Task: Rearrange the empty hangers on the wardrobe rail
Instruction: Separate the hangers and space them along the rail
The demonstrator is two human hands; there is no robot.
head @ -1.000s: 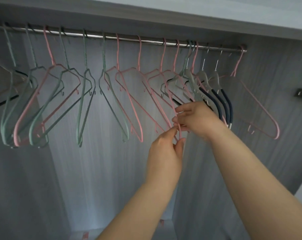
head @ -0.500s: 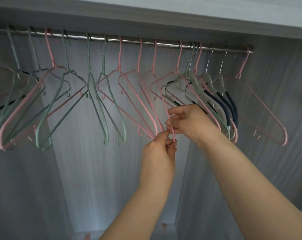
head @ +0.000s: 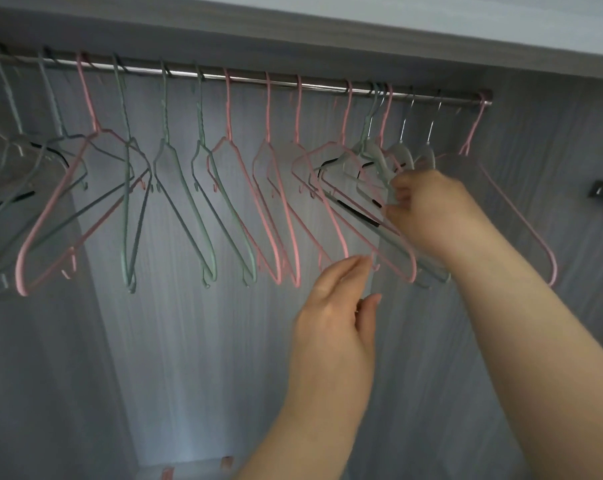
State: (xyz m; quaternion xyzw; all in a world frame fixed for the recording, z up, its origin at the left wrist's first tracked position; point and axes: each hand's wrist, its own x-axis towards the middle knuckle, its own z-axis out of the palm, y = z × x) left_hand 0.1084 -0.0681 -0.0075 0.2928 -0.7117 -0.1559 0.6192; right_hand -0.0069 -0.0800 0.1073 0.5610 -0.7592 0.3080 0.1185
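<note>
Left grip (head: 334,317) released pink hanger (head: 410,268), open just below it; right grip (head: 428,216) moved up-right, pinches pale hanger (head: 376,157) in bunch near right end of rail (head: 320,86). Hanger slopes down-right; right grip nearer.

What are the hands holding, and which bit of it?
The right hand pinches a pale grey hanger by its sloping arm, below the neck. The left hand is open and holds nothing.
</note>
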